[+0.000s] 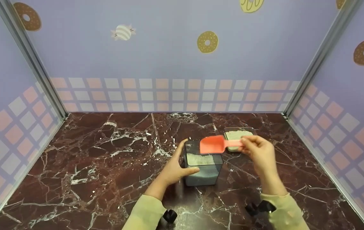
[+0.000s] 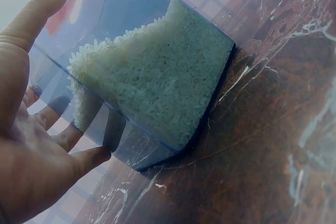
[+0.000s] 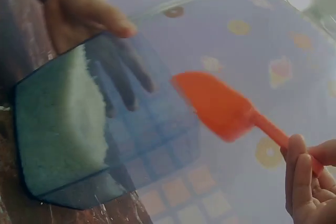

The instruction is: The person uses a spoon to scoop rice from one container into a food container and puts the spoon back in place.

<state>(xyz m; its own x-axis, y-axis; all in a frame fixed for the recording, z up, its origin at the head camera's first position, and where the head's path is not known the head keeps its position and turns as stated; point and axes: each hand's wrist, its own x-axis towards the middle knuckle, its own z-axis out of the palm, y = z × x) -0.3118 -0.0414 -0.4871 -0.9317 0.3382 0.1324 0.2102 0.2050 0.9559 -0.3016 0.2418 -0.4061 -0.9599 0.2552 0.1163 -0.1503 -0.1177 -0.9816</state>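
Observation:
A clear bluish container [image 1: 201, 179] stands on the table, with white rice [image 2: 152, 77] heaped unevenly inside. My left hand [image 1: 176, 170] grips it from the left, thumb on the near side and fingers round the far side. In my right hand [image 1: 261, 154] is the handle of an orange-red scoop [image 1: 212, 145], pinched between thumb and fingers. The scoop's bowl hangs over the container's open top, pointing left. No rice shows in the bowl. From the right wrist view, the scoop [image 3: 218, 108] is apart from the container wall.
Behind the scoop's handle sits a second clear container holding white rice [image 1: 238, 134], partly covered by my right hand. Dark red marbled tabletop [image 1: 105, 179] spreads around. Patterned walls [image 1: 169, 57] enclose the back and both sides.

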